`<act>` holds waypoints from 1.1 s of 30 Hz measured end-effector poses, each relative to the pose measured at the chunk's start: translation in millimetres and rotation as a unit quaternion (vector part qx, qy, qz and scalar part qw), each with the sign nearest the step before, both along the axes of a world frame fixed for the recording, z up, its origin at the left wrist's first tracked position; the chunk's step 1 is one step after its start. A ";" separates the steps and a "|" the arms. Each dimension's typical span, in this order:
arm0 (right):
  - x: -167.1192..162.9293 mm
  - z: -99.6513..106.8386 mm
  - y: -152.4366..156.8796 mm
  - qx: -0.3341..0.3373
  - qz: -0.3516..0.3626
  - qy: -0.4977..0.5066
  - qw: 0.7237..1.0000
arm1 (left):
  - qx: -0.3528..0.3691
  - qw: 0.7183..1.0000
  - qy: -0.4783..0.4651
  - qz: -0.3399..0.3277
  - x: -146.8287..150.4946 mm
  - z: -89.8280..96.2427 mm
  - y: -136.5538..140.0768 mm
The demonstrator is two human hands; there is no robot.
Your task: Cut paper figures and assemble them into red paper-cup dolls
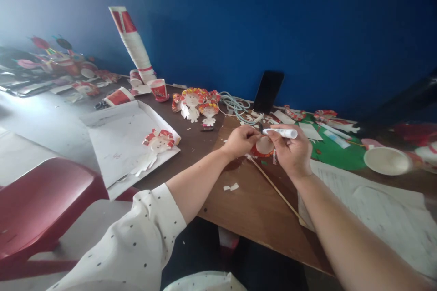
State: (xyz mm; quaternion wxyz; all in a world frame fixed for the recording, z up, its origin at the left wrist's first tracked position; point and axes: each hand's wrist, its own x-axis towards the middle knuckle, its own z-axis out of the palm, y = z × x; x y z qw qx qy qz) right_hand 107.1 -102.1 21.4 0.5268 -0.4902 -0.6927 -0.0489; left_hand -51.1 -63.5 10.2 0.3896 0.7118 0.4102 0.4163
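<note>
White and slim, the marker (pixel 285 133) lies almost level above the tabletop (pixel 249 218), long axis running left to right, blunt end rightward. The right hand's (pixel 293 150) fingers grip it; the left hand's (pixel 241 142) are drawn narrow, their hold unclear, beside a pale, rounded paper cutout (pixel 264 145) edged red.

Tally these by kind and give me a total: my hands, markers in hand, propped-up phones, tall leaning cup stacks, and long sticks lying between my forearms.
Hands, left hand and right hand: 2
White marker: 1
Black phone: 1
Leaning cup stack: 1
Long stick: 1
Total: 6
</note>
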 end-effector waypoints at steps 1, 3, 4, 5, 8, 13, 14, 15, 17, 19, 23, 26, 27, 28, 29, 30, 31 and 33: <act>0.1 0.2 -1.1 -0.006 -0.002 0.013 1.000 | 0.005 1.000 0.004 0.001 0.1 0.2 -0.1; -1.0 1.0 -3.9 -0.015 -0.003 0.030 0.999 | 0.013 1.000 0.012 0.002 0.1 0.3 0.1; -2.3 1.4 -5.3 -0.017 -0.003 0.031 0.999 | 0.015 1.000 0.015 0.003 0.1 0.2 0.4; -3.8 1.9 -6.4 -0.016 -0.003 0.025 1.000 | 0.015 1.000 0.015 0.004 0.1 0.0 0.9; -8.6 3.0 -7.4 0.006 -0.005 -0.018 1.000 | 0.009 1.000 0.005 0.010 0.2 -1.3 2.6; -10.3 2.1 -3.6 0.029 -0.006 -0.044 0.999 | 0.008 1.000 -0.001 0.004 0.6 -2.5 3.7; -9.5 1.6 -2.8 0.026 -0.009 -0.041 0.999 | 0.007 1.000 0.001 0.003 0.9 -2.4 3.3; -8.5 1.1 -2.2 0.021 -0.013 -0.034 0.999 | 0.006 1.000 0.001 0.003 1.2 -2.3 2.8; -6.4 0.5 -1.8 0.005 -0.020 -0.015 1.000 | 0.001 1.000 -0.001 0.004 2.0 -2.2 1.7; -4.9 0.6 -2.5 -0.010 -0.028 0.011 1.000 | 0.002 1.000 -0.005 0.005 2.3 -2.2 1.0; -5.0 2.0 -5.3 -0.022 -0.045 0.027 0.998 | 0.011 1.000 -0.001 0.007 1.2 -1.6 1.1; -6.3 2.4 -5.7 -0.014 -0.051 -0.004 0.999 | 0.017 1.000 0.003 0.009 -0.1 -0.9 1.4; -6.6 2.4 -5.4 -0.013 -0.051 -0.012 0.999 | 0.020 1.000 0.004 0.008 -0.4 -0.9 1.5; -6.8 2.3 -5.0 -0.015 -0.051 -0.017 0.998 | 0.023 1.000 0.004 0.006 -0.5 -1.1 1.8; -6.9 2.2 -4.5 -0.019 -0.049 -0.019 0.998 | 0.027 1.000 0.004 0.004 -0.6 -1.5 2.0; -6.9 2.2 -3.9 -0.024 -0.047 -0.019 0.998 | 0.031 1.000 0.004 0.001 -0.5 -2.1 2.4; -6.8 2.1 -3.4 -0.030 -0.042 -0.018 0.999 | 0.034 0.999 0.004 -0.002 -0.4 -2.8 2.7; -6.4 1.9 -2.5 -0.034 -0.032 -0.015 0.999 | 0.038 0.999 0.005 -0.007 -0.1 -4.0 3.1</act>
